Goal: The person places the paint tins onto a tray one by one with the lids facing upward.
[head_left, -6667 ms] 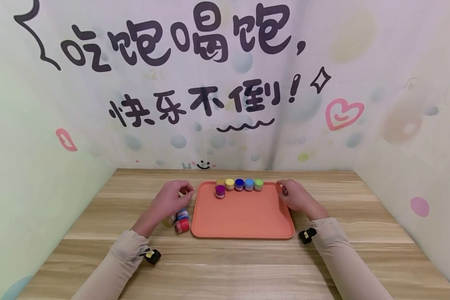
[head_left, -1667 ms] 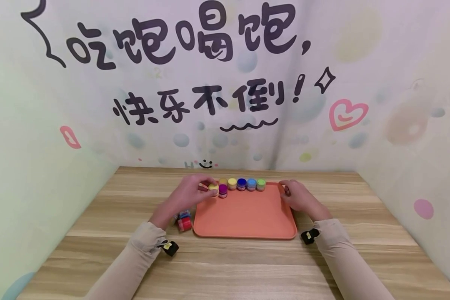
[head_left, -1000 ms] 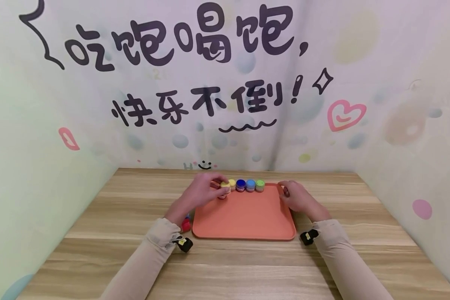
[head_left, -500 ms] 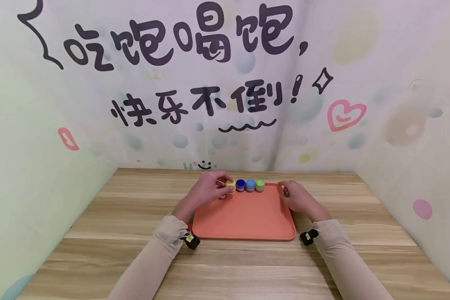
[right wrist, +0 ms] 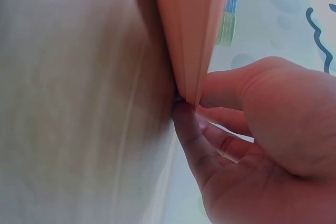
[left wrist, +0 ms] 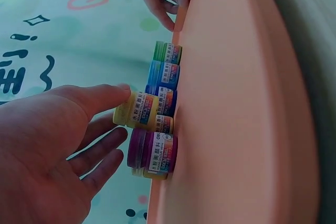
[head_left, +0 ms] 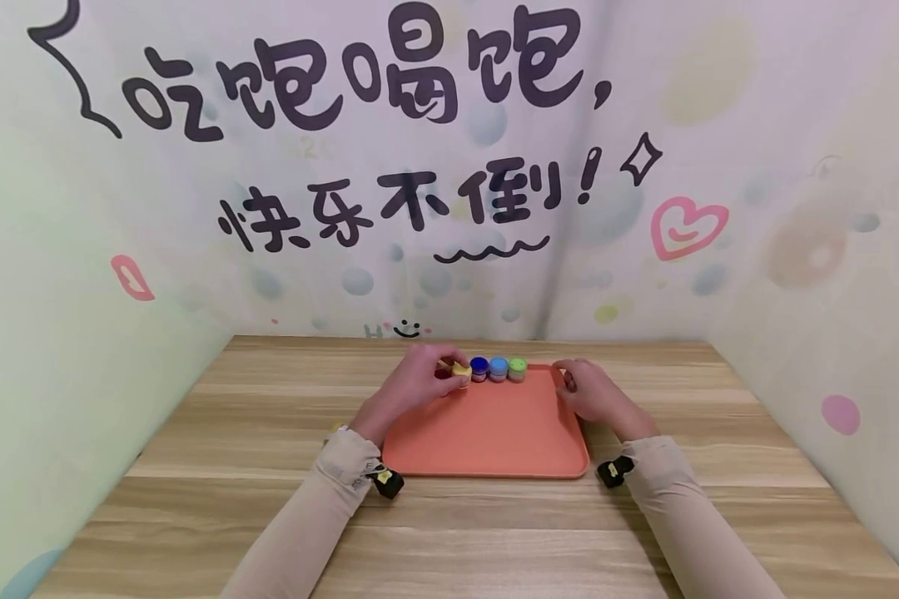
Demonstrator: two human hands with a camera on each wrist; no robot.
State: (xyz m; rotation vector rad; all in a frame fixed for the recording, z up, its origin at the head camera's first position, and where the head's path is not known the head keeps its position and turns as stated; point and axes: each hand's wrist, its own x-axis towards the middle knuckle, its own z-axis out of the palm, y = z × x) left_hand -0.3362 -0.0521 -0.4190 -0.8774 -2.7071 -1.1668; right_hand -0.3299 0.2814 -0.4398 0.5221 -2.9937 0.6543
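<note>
In the head view, my left hand (head_left: 414, 381) is over the back left of the orange tray (head_left: 487, 433). It pinches a yellow paint jar (left wrist: 139, 108) between thumb and fingers, upright, its base higher than that of the purple paint jar (left wrist: 160, 150) beside it. Another yellow jar (left wrist: 164, 124) shows partly behind the held one. Dark blue (head_left: 479, 368), light blue (head_left: 498, 369) and green (head_left: 518, 369) jars continue the row along the back rim. At the tray's back right corner, my right hand (head_left: 590, 391) grips the rim, with fingers on both sides of it.
The tray lies on a wood-grain table (head_left: 494, 532) before a printed wall cloth (head_left: 449, 291). Left of the tray, a jar (head_left: 337, 431) peeks out behind my left sleeve (head_left: 315, 499), which hides the other loose jars there.
My left hand has carried the yellow jar rightward, from left of the purple jar to its right, in front of the back row. My right hand stays at the tray corner.
</note>
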